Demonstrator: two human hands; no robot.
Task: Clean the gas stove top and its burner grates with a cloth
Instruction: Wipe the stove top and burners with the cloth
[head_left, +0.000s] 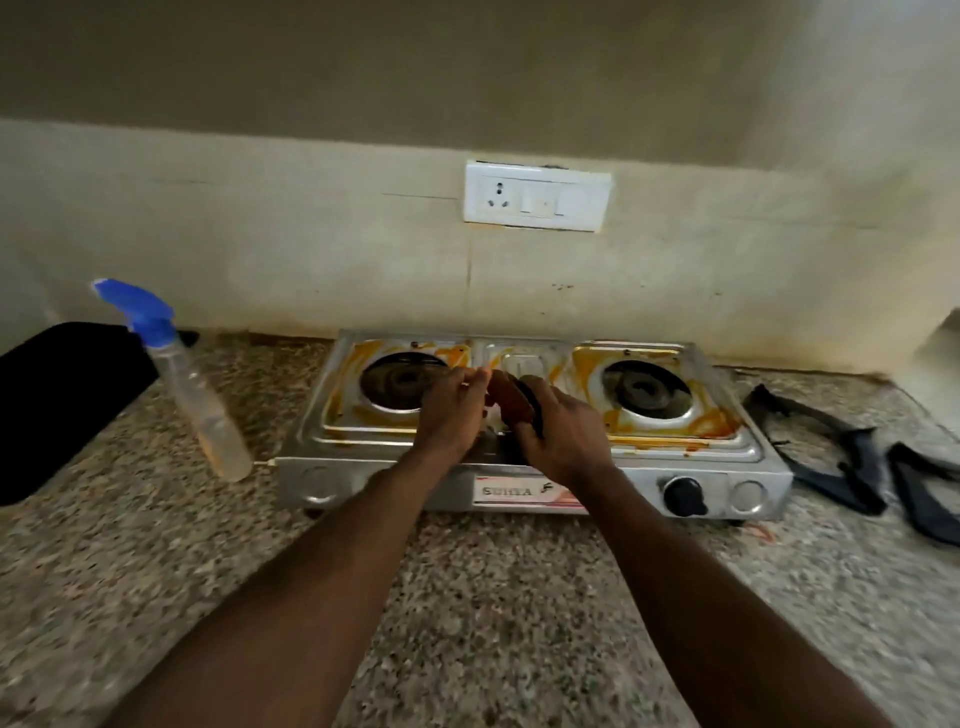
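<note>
A steel two-burner gas stove (519, 467) stands on the counter, its top smeared with orange stains around both burner wells. Both hands meet over the middle of the stove. My left hand (451, 415) and my right hand (563, 439) together grip a round burner part (514, 402), brownish on one side and black on the other, tilted on edge. Two black burner grates (826, 452) (930, 491) lie on the counter to the right of the stove. The left well (400, 382) and the right well (647, 389) are uncovered. I see no cloth.
A clear spray bottle (202, 395) with a blue trigger leans just left of the stove. A black flat object (62, 400) lies at the far left. A white wall socket (537, 196) is above the stove. A black knob (685, 496) is on the stove's front. Speckled granite counter (467, 597) spreads in front.
</note>
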